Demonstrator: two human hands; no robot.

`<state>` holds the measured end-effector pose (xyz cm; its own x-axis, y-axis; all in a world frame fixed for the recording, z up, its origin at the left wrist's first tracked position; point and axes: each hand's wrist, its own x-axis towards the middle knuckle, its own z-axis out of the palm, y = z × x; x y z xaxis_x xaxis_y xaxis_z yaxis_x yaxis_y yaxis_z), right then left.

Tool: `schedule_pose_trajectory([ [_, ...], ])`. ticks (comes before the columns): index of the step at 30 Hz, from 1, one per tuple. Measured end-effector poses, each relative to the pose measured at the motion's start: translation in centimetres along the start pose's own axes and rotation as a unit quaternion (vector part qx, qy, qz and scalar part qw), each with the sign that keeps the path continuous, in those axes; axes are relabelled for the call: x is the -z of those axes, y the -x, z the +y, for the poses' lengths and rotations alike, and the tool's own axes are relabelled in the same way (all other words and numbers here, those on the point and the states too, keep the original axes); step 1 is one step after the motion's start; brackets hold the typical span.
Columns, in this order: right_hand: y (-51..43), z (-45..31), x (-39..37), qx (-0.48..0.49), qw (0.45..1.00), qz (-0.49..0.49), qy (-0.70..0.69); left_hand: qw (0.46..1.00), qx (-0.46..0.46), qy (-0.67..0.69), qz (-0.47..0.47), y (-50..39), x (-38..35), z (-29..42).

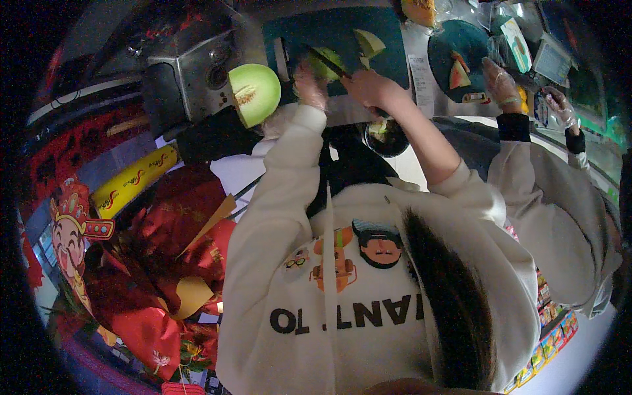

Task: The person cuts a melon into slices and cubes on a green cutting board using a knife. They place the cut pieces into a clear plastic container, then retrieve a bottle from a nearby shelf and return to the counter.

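Observation:
My left hand (pixel 311 81), in a clear plastic glove, is at the left side of a piece of green melon (pixel 327 63) on a dark green cutting board (pixel 345 24); blur hides its fingers. My right hand (pixel 371 90) is closed round a knife (pixel 328 61), whose dark blade slants up and left across the melon. Two pale melon wedges (pixel 369 43) lie to the right on the board. Left of my left hand, a large cut melon (pixel 257 94) shows its seeds, with a co-worker's gloved hand (pixel 274 126) below it. A small white-edged object (pixel 281 59) lies at the board's left.
A metal appliance (pixel 202 69) stands left. At right, a co-worker's gloved hands (pixel 501 81) are beside a round dark board (pixel 447 44) with watermelon pieces (pixel 460 75). A printed paper strip (pixel 420 79) lies between the boards. A dark round container (pixel 387 140) sits below my right forearm.

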<state>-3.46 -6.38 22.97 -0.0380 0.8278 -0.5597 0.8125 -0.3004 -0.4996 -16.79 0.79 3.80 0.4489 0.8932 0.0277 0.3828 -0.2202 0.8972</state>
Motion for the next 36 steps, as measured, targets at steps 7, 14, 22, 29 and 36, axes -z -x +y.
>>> schedule_pose_trajectory([
  [7, 0.0, 1.4, -6.9, 0.013, 0.99, 0.128, 0.06, 0.842, 0.278, 0.452, 0.094, -0.7, -0.1, 1.9],
  [14, -0.2, 3.0, -13.2, -0.157, 0.962, 0.185, -0.127, 0.979, -0.043, -0.194, -0.039, 0.1, 2.2, 1.7],
  [22, -0.4, 4.9, -17.5, -0.13, 0.938, 0.284, -0.152, 0.978, -0.042, -0.2, -0.046, -0.2, 1.4, -1.0],
  [29, 1.5, 5.5, -18.3, -0.143, 0.949, 0.259, -0.111, 0.976, 0.007, -0.211, -0.052, -0.2, 2.3, 1.9],
  [36, 2.3, 4.1, -12.0, -0.137, 0.963, 0.188, -0.134, 0.986, -0.038, -0.157, -0.046, -0.4, 2.3, 1.1],
])
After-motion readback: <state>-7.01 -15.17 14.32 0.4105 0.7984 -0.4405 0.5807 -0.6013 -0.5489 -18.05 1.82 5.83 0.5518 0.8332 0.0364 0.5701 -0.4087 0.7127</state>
